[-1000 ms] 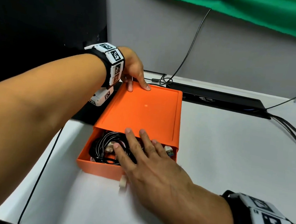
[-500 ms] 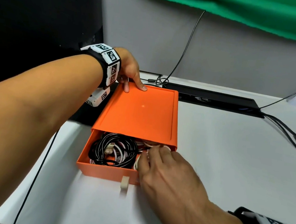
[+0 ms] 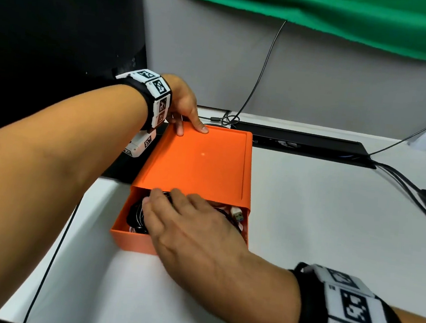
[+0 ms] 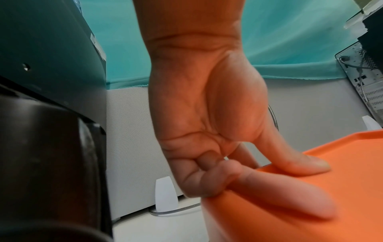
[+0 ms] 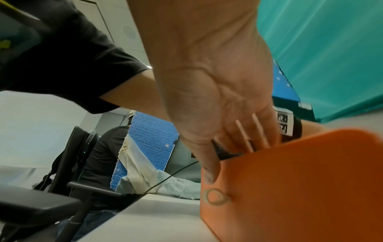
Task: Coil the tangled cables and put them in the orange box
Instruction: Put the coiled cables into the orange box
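The orange box (image 3: 199,160) stands on the white table with its drawer (image 3: 131,242) pulled out toward me. Coiled black cables (image 3: 134,213) and a USB plug (image 3: 238,214) lie in the drawer. My right hand (image 3: 188,219) lies flat over the cables with straight fingers and hides most of them. From the right wrist, that hand (image 5: 217,98) reaches over the drawer's front wall (image 5: 290,188). My left hand (image 3: 186,106) holds the box's far left corner. From the left wrist, its thumb (image 4: 300,163) sits on the box top (image 4: 311,204) while the other fingers curl round the edge.
A black monitor (image 3: 63,29) rises at the left, close to my left arm. A grey partition (image 3: 318,80) backs the table, with a black cable slot (image 3: 299,143) along it. Black cables (image 3: 412,191) run at the right, and a thin one (image 3: 51,263) follows the left edge.
My right hand has moved from the drawer's right side, where its fingers were bent, to lie flat across the cables. The left hand and the box have stayed put.
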